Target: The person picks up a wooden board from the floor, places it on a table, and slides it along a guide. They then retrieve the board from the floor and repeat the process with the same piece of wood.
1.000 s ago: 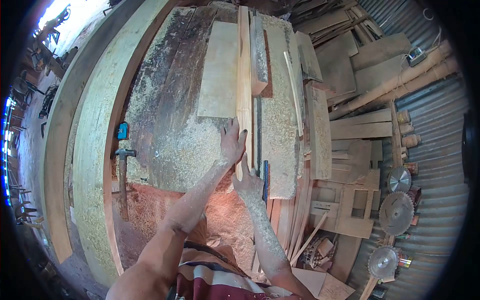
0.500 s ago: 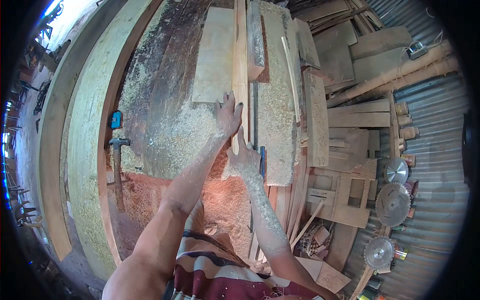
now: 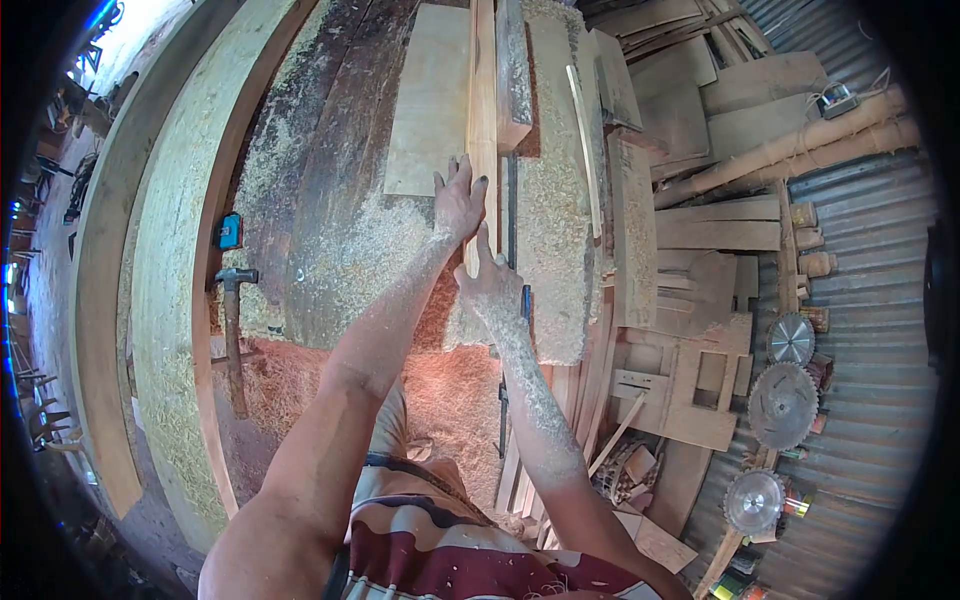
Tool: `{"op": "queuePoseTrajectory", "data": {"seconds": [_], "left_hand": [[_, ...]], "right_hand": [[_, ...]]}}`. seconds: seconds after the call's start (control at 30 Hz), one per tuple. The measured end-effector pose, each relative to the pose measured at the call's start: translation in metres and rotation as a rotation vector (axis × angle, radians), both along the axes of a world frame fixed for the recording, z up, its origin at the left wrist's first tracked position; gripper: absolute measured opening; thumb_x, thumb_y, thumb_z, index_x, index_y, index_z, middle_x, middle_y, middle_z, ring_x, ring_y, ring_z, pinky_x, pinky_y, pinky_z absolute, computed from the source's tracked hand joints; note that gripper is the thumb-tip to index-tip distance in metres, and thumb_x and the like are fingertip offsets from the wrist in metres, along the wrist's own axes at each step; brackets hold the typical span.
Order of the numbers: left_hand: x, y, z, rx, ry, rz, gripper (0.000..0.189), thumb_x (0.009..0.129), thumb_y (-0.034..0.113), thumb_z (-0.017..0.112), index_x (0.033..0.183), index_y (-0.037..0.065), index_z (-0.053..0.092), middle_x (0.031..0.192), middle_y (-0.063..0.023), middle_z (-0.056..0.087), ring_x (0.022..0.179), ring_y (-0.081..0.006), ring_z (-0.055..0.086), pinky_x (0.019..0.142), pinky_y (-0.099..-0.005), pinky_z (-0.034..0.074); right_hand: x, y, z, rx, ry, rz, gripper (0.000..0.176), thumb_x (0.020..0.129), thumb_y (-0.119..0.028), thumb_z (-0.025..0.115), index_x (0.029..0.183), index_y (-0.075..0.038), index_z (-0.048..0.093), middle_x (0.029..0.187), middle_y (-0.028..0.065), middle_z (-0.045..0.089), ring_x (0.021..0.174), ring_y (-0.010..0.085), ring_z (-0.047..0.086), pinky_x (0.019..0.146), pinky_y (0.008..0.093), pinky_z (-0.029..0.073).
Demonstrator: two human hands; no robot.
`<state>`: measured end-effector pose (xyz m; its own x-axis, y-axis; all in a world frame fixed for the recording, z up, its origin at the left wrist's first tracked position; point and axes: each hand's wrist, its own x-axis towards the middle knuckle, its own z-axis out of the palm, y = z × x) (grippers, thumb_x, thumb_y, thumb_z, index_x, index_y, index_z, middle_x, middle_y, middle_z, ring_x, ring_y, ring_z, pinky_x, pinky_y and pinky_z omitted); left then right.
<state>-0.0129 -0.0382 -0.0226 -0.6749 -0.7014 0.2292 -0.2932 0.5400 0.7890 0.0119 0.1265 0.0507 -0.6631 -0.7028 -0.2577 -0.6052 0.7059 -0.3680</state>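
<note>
A long narrow wooden strip [image 3: 482, 110] runs away from me over the sawdust-strewn bench. My left hand [image 3: 459, 203] lies on its left edge with the fingers spread. At the near end of the strip is my right hand [image 3: 491, 279], dusted with sawdust, its index finger stretched forward along the wood. Left of the strip lies a flat pale board [image 3: 428, 100]. On the right, a thick wooden block [image 3: 514, 90] stands alongside it. A blue object [image 3: 526, 302] shows just beside my right hand.
A hammer [image 3: 233, 335] and a small teal object [image 3: 230, 231] lie at the left beside long planks [image 3: 165, 290]. Circular saw blades [image 3: 783, 405] hang by the corrugated wall [image 3: 870, 300]. A thin stick [image 3: 583, 150] lies on the right side of the bench.
Both hands have moved slightly forward, away from my body, along the strip. The view has shifted a little.
</note>
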Motion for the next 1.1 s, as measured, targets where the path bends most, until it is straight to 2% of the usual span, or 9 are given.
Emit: {"op": "queuePoseTrajectory", "data": {"seconds": [0.2,0.3,0.4,0.8,0.9,1.0,1.1], "left_hand": [[-0.011,-0.012,-0.001,0.037,-0.033,0.014,0.067,0.105,0.033,0.049,0.156,-0.007,0.033,0.152,-0.0418,0.041,0.148,-0.0515,0.035,0.125,-0.062,0.016],[-0.017,-0.017,-0.005,0.027,-0.013,0.032,0.067,0.103,0.033,0.049,0.153,-0.01,0.035,0.151,-0.0392,0.044,0.15,-0.0505,0.033,0.124,-0.0656,0.016],[-0.021,-0.022,-0.007,0.035,-0.009,0.027,0.067,0.103,0.033,0.049,0.154,-0.009,0.034,0.151,-0.0403,0.043,0.15,-0.0504,0.033,0.125,-0.0651,0.016],[-0.037,-0.039,-0.003,0.088,-0.017,0.017,0.068,0.103,0.033,0.048,0.155,-0.008,0.033,0.152,-0.0393,0.044,0.152,-0.0485,0.03,0.125,-0.063,0.016],[-0.043,-0.043,-0.007,0.051,0.007,0.055,0.065,0.104,0.035,0.051,0.156,-0.001,0.035,0.149,-0.0386,0.047,0.148,-0.0516,0.034,0.124,-0.064,0.019],[-0.044,-0.047,-0.003,0.077,-0.018,0.015,0.069,0.104,0.034,0.047,0.155,-0.01,0.032,0.152,-0.0399,0.043,0.153,-0.0476,0.029,0.126,-0.0626,0.016],[-0.048,-0.052,-0.001,0.041,-0.06,0.006,0.069,0.105,0.035,0.046,0.156,-0.01,0.031,0.153,-0.0398,0.042,0.153,-0.0473,0.029,0.126,-0.0624,0.016]], "right_hand": [[-0.01,-0.011,0.001,-0.004,-0.005,0.005,0.095,0.09,-0.042,0.064,0.167,-0.016,0.017,0.106,0.0385,0.066,0.091,0.0524,0.071,0.084,0.0584,0.057],[-0.013,-0.015,-0.001,-0.022,0.072,0.018,0.094,0.09,-0.044,0.065,0.167,-0.016,0.019,0.093,0.0319,0.069,0.084,0.0476,0.072,0.081,0.0553,0.059],[-0.018,-0.019,-0.002,-0.016,0.043,0.018,0.097,0.087,-0.04,0.065,0.167,-0.014,0.018,0.097,0.0342,0.068,0.084,0.0486,0.072,0.081,0.0573,0.058],[-0.033,-0.035,-0.008,-0.094,0.093,0.028,0.097,0.085,-0.039,0.067,0.166,-0.013,0.021,0.089,0.0314,0.069,0.083,0.0467,0.072,0.079,0.0557,0.058],[-0.036,-0.039,-0.008,-0.112,0.087,0.026,0.095,0.085,-0.038,0.066,0.166,-0.013,0.022,0.088,0.0312,0.069,0.082,0.0462,0.072,0.079,0.0553,0.058],[-0.039,-0.044,-0.007,-0.115,0.105,0.034,0.095,0.085,-0.037,0.066,0.166,-0.013,0.023,0.088,0.0313,0.069,0.081,0.0464,0.072,0.079,0.0548,0.058],[-0.045,-0.051,0.0,-0.013,0.017,0.015,0.095,0.09,-0.042,0.066,0.167,-0.011,0.02,0.09,0.0282,0.071,0.088,0.0444,0.072,0.085,0.0527,0.056]]}}
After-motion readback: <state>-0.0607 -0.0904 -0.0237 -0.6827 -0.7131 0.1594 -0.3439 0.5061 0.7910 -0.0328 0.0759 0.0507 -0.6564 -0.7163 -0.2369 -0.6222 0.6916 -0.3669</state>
